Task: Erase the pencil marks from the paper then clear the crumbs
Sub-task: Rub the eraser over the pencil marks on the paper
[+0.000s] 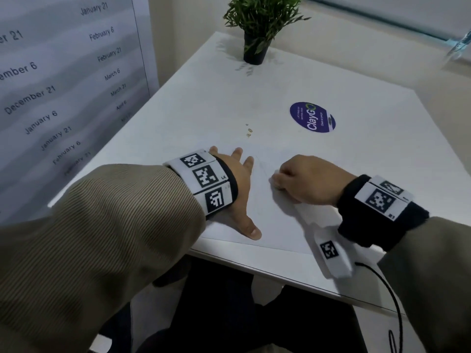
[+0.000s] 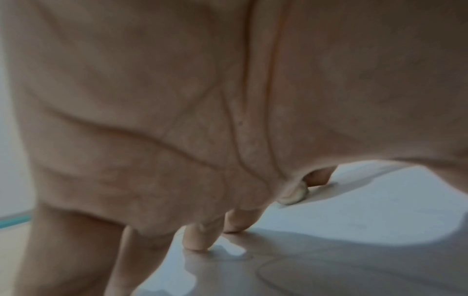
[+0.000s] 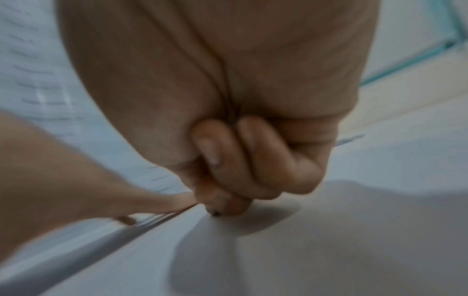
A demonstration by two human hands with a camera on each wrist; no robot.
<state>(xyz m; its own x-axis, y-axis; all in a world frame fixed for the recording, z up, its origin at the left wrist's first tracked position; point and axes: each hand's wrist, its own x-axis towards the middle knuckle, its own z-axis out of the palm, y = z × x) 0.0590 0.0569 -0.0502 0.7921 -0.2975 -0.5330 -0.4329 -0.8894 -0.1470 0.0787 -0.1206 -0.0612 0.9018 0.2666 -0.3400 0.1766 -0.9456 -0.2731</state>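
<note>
Desk [image 1: 331, 80], carrying the paper [image 1: 257, 215] at its near edge. I see my left hand [image 1: 238, 189] flat on the paper, fingers [image 1: 248, 163] spread; right hand [image 1: 309, 180] beside it, fingers curled, pinching an eraser [image 1: 275, 177] against the paper.

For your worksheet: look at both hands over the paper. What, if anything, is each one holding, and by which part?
The right hand pinches a small eraser in its fingertips, only the dark tip showing. The left hand grips nothing; it presses flat on the paper.
</note>
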